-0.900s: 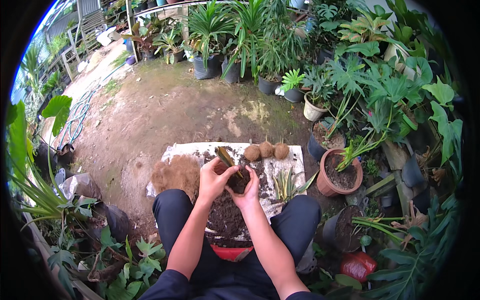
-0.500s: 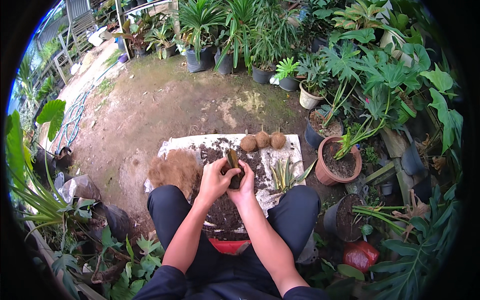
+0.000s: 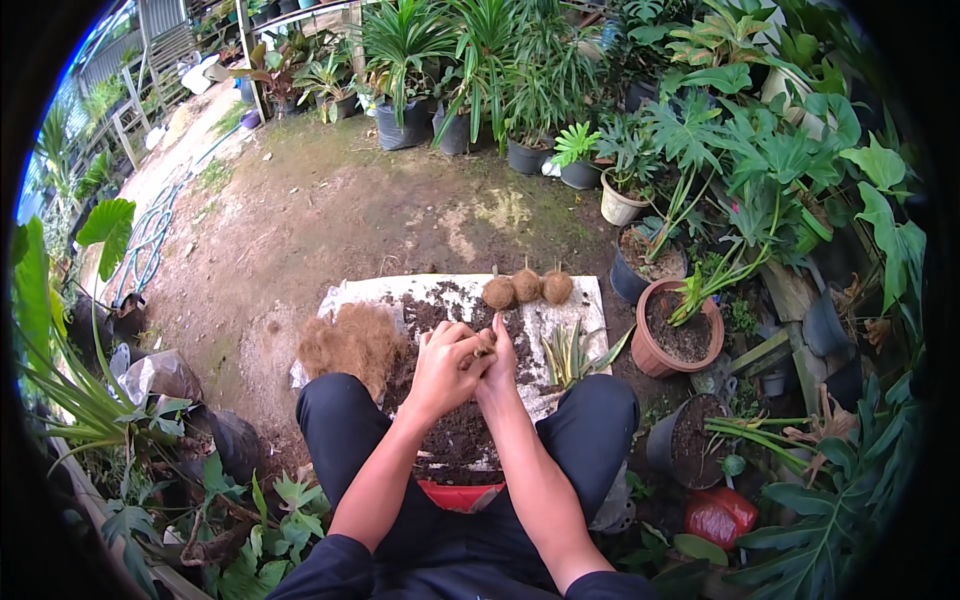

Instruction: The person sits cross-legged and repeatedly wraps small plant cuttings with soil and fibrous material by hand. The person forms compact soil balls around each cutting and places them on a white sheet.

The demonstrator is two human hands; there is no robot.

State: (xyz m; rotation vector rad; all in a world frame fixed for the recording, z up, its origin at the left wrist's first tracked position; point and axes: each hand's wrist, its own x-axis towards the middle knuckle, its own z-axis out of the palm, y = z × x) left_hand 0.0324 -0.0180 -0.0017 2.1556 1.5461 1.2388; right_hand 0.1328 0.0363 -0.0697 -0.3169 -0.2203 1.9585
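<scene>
Over the dark soil (image 3: 452, 436) on a white sheet (image 3: 592, 308), my left hand (image 3: 449, 358) and my right hand (image 3: 500, 362) are pressed together. Both close around a variegated leaf cutting (image 3: 485, 351), of which only a small yellowish bit shows between the fingers. Its lower end, and any soil around it, is hidden. To the left of my hands lies a heap of brown coir fibre (image 3: 352, 345). Beyond them, three round brown fibre balls (image 3: 527, 286) sit in a row with short stalks on top. More striped leaf cuttings (image 3: 568, 357) lie at the right.
A red object (image 3: 460, 495) lies between my legs. Terracotta (image 3: 676, 355) and black pots (image 3: 690, 440) with plants line the right side, near a red plastic bag (image 3: 720, 515). Potted plants (image 3: 400, 125) stand along the back. A blue hose (image 3: 150, 235) runs over bare ground.
My hands have closed over the leaf cutting and turned it, so its upright blade no longer shows. The left hand now wraps across the top. The view has shifted slightly.
</scene>
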